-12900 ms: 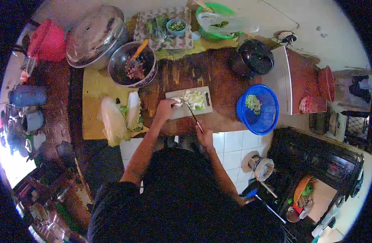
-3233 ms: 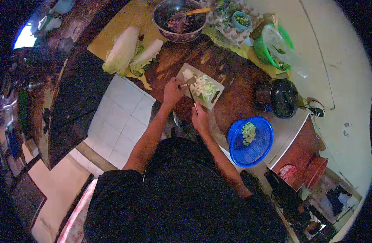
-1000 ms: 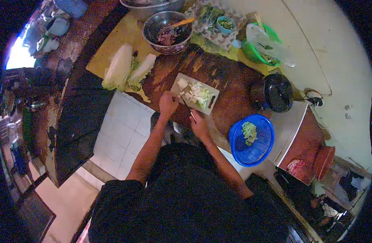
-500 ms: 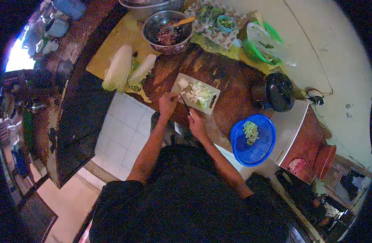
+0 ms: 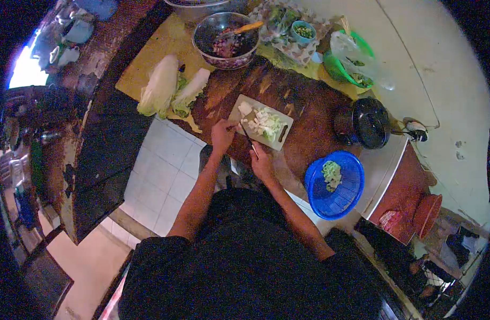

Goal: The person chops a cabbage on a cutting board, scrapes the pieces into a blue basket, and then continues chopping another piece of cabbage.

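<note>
A small white cutting board (image 5: pixel 276 143) lies on the dark wooden table, bearing a heap of chopped pale-green cabbage (image 5: pixel 267 124) and a larger white chunk (image 5: pixel 245 108). My right hand (image 5: pixel 262 161) is closed around the handle of a knife (image 5: pixel 246 131), whose blade points away from me over the board's near side. Close to the blade, my left hand (image 5: pixel 222 135) has its fingers pinched together at the board's left edge. Whatever is between those fingertips is too small to make out.
Left of the board lie a whole napa cabbage (image 5: pixel 160 88) and a cut piece (image 5: pixel 191 92). Behind stands a metal bowl (image 5: pixel 230 61) with a wooden-handled utensil. A blue basket (image 5: pixel 352 181) holds chopped vegetable. A black pot (image 5: pixel 370 124) and green basket (image 5: pixel 333 69) are at right.
The view has shifted slightly, so the table items sit a little further right. Both hands stay at the board's near side, with the knife still in my right hand.
</note>
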A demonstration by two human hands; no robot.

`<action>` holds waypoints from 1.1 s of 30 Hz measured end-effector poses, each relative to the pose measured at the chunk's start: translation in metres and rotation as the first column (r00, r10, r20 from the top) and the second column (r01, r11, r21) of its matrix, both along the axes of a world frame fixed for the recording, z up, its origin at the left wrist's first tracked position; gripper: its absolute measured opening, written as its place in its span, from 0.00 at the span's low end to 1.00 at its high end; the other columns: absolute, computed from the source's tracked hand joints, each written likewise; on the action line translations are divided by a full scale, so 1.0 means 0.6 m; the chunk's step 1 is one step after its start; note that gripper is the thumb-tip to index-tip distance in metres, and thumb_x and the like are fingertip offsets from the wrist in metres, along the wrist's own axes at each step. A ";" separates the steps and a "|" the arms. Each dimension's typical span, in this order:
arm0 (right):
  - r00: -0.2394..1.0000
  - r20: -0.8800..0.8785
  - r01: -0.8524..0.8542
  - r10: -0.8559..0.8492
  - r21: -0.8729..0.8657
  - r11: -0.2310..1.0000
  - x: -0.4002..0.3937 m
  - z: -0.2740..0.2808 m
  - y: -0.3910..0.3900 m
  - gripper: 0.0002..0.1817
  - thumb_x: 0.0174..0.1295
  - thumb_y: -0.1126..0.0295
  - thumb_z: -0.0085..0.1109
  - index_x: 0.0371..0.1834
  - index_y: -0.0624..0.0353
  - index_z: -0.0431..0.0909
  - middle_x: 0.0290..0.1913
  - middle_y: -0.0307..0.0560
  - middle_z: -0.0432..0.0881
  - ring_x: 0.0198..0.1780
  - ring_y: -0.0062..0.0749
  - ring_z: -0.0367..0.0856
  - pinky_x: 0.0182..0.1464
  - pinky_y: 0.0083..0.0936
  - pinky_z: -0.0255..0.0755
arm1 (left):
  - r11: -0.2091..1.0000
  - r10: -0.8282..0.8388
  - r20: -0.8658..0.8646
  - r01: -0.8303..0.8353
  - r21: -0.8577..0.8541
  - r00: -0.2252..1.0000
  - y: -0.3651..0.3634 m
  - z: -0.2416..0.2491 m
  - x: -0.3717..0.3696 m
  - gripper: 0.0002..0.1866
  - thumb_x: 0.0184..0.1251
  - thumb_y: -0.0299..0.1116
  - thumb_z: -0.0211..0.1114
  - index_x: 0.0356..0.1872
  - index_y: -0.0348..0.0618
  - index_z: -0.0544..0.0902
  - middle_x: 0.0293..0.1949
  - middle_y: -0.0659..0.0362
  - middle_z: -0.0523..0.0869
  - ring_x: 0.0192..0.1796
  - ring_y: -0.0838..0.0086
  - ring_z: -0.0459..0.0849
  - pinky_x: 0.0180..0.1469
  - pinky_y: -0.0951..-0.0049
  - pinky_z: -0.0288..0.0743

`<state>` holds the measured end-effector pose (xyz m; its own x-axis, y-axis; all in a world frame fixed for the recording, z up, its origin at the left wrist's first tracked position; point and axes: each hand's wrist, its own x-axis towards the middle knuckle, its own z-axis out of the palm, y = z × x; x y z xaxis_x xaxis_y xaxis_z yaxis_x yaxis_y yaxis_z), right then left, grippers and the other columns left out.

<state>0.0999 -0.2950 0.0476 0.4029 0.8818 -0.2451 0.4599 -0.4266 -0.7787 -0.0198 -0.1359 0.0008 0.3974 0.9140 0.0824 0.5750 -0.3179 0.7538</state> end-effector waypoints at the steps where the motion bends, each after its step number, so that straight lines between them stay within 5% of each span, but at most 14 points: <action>1: 1.000 0.022 -0.013 0.013 0.022 1.000 0.002 -0.009 0.000 0.21 0.70 0.67 0.52 0.64 0.62 0.71 0.60 0.61 0.77 0.63 0.54 0.75 0.64 0.37 0.68 | 0.999 0.017 -0.025 -0.017 -0.032 1.000 0.001 0.001 0.003 0.10 0.50 0.34 0.75 0.35 0.48 0.89 0.34 0.52 0.86 0.40 0.55 0.84 0.44 0.61 0.77; 3: 1.000 0.027 -0.014 0.013 0.028 0.999 0.001 -0.017 -0.004 0.21 0.70 0.67 0.52 0.64 0.63 0.71 0.60 0.62 0.77 0.63 0.54 0.75 0.64 0.37 0.68 | 0.994 0.046 -0.079 -0.054 -0.100 0.996 -0.002 0.010 0.007 0.10 0.50 0.33 0.74 0.36 0.48 0.90 0.34 0.53 0.86 0.41 0.56 0.85 0.45 0.62 0.78; 6: 1.000 -0.020 0.010 -0.010 0.011 1.000 0.001 -0.020 -0.002 0.21 0.70 0.67 0.52 0.63 0.64 0.72 0.59 0.63 0.78 0.63 0.54 0.75 0.64 0.37 0.67 | 0.997 0.064 -0.062 -0.061 0.048 0.996 -0.009 0.028 0.012 0.09 0.50 0.34 0.74 0.35 0.48 0.89 0.34 0.53 0.86 0.41 0.57 0.85 0.46 0.62 0.78; 12: 0.999 0.040 -0.019 0.016 0.079 0.997 0.008 -0.020 0.000 0.21 0.69 0.67 0.53 0.63 0.63 0.72 0.56 0.65 0.79 0.61 0.57 0.76 0.64 0.39 0.67 | 0.987 0.129 -0.130 -0.140 -0.080 0.983 -0.009 0.028 0.014 0.10 0.50 0.35 0.74 0.34 0.47 0.89 0.34 0.53 0.86 0.40 0.56 0.85 0.45 0.62 0.78; 33: 0.978 0.187 -0.096 0.089 0.031 0.995 0.019 -0.013 0.008 0.21 0.68 0.67 0.54 0.62 0.61 0.73 0.47 0.68 0.81 0.48 0.66 0.80 0.49 0.49 0.75 | 0.982 0.161 0.033 -0.158 -0.100 0.986 -0.006 0.005 0.017 0.09 0.47 0.34 0.76 0.31 0.46 0.90 0.32 0.51 0.87 0.37 0.58 0.86 0.42 0.62 0.78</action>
